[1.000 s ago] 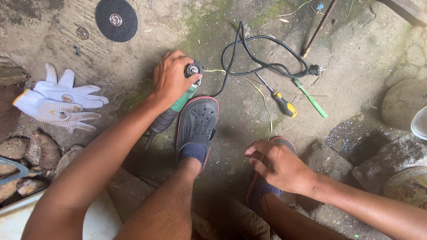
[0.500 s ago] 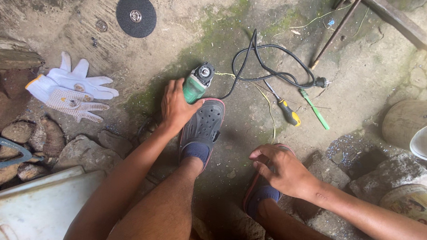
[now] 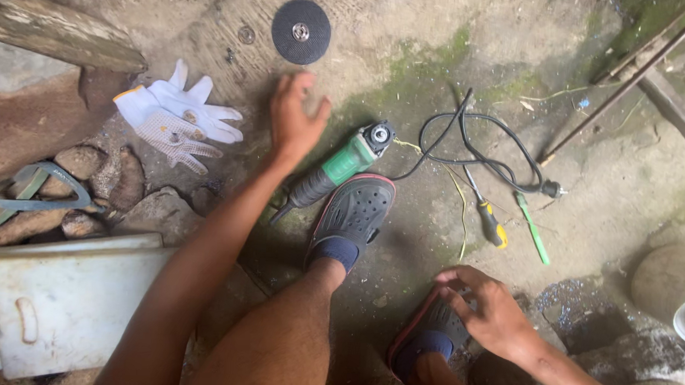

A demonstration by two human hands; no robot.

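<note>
Two bare hands are working low over the concrete floor (image 3: 442, 35). The left hand (image 3: 295, 121), fingers spread and empty, is hovering just beyond the green angle grinder (image 3: 336, 169), between it and the black cutting disc (image 3: 301, 31). The right hand (image 3: 487, 310), loosely curled, is resting on the rear shoe (image 3: 429, 335), steadying the crouch.

Rough outdoor work yard here: a mossy, cracked concrete floor (image 3: 441, 58), stones (image 3: 97, 174) at nine o'clock, a green angle grinder (image 3: 336, 169) dead centre, its cutting disc (image 3: 301, 31) at twelve, screwdrivers (image 3: 491, 218) and tangled cable (image 3: 483, 145) at two.
</note>
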